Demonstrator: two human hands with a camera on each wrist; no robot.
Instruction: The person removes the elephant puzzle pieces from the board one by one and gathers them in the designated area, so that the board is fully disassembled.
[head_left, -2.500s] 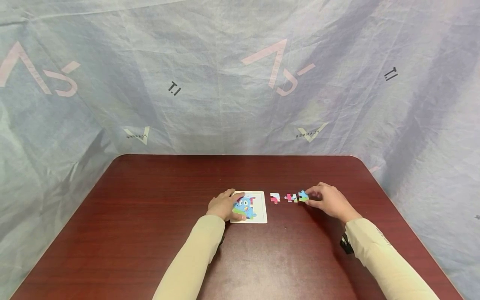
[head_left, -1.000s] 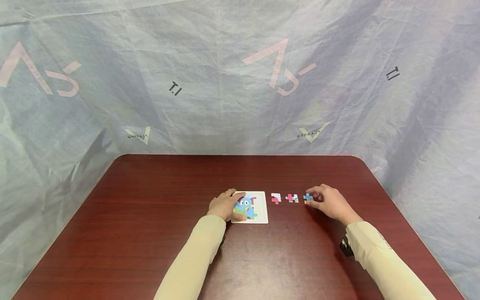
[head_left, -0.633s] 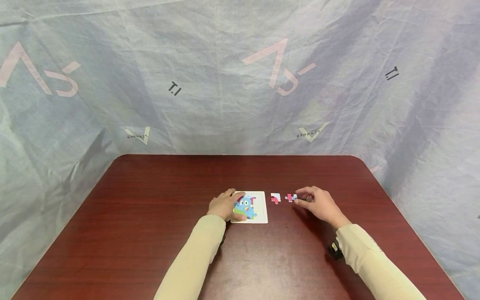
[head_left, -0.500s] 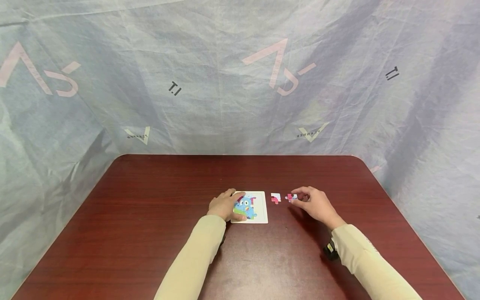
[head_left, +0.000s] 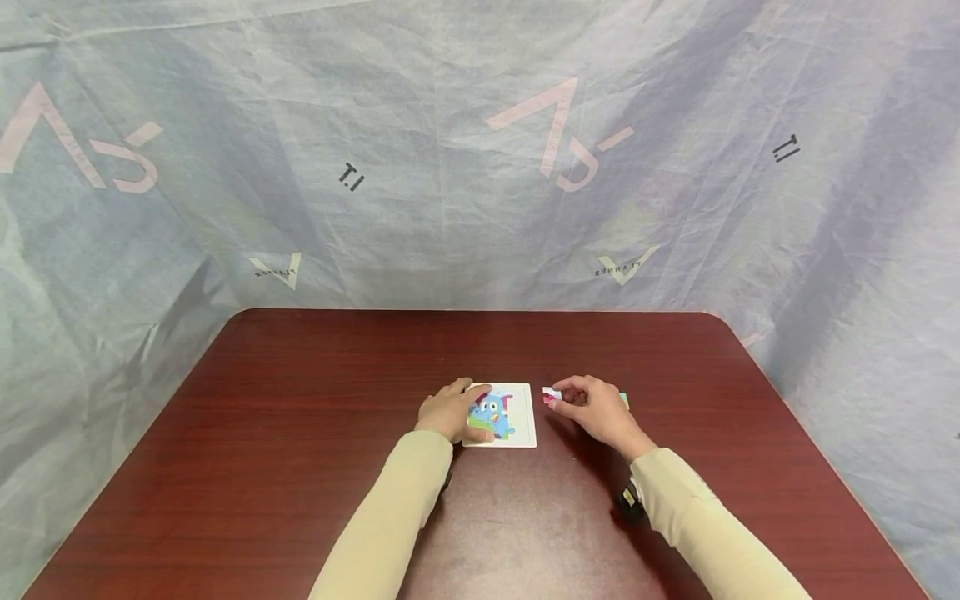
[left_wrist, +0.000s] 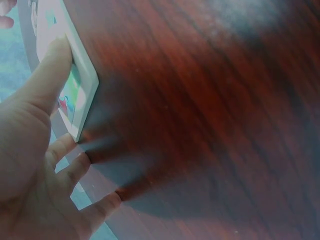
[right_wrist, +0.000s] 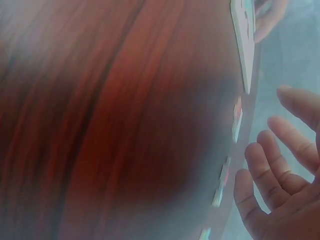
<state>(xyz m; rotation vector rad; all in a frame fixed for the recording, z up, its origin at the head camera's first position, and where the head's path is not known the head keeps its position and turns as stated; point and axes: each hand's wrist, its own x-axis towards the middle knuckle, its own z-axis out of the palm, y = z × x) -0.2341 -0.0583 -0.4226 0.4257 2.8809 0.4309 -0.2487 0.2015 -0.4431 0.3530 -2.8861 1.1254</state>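
Note:
My left hand (head_left: 444,414) rests on the left part of a white-framed jigsaw board (head_left: 523,417), partly filled with a blue cartoon animal picture. In the left wrist view the thumb (left_wrist: 59,55) presses on the board's face, and other fingertips touch the table beside it. My right hand (head_left: 596,408) hovers at a pink-and-white puzzle piece (head_left: 550,393) with thumb and index finger apart. From the right wrist view, its fingers are spread above a pink-edged piece (right_wrist: 237,120) and a middle piece (right_wrist: 221,182), holding nothing. A blue-green piece (head_left: 625,400) peeks out behind this hand.
The pieces lie in a row on a dark red wooden table (head_left: 337,367), to the right of the board. A grey printed cloth (head_left: 442,167) hangs behind the table and at its sides.
My right hand set the blue-green piece down slightly farther right, let go, then moved left along the row over the middle piece to the pink-and-white one. The left hand has stayed put.

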